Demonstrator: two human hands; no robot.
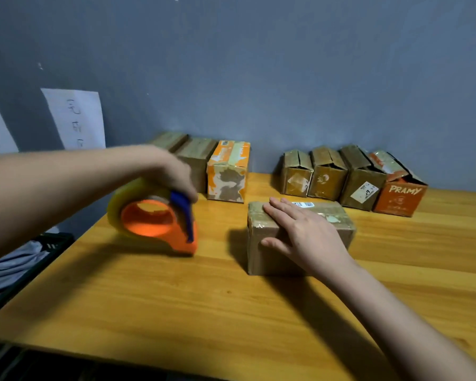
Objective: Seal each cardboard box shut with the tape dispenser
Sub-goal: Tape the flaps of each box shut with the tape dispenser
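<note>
An orange tape dispenser (154,225) with a blue blade guard and a roll of clear tape stands on the wooden table (176,292) at the left. My left hand (173,174) grips its top from above. A brown cardboard box (338,224) lies in the middle of the table, flaps down, with shiny tape over its top. My right hand (305,233) rests flat on that box, fingers straight and thumb over the front side.
Three closed boxes (227,171) stand in a row by the wall at the back left. Several boxes with loose flaps, one orange marked PRAMY (399,195), stand at the back right. A paper sheet (76,119) hangs on the grey wall. A dark crate (25,259) sits left of the table.
</note>
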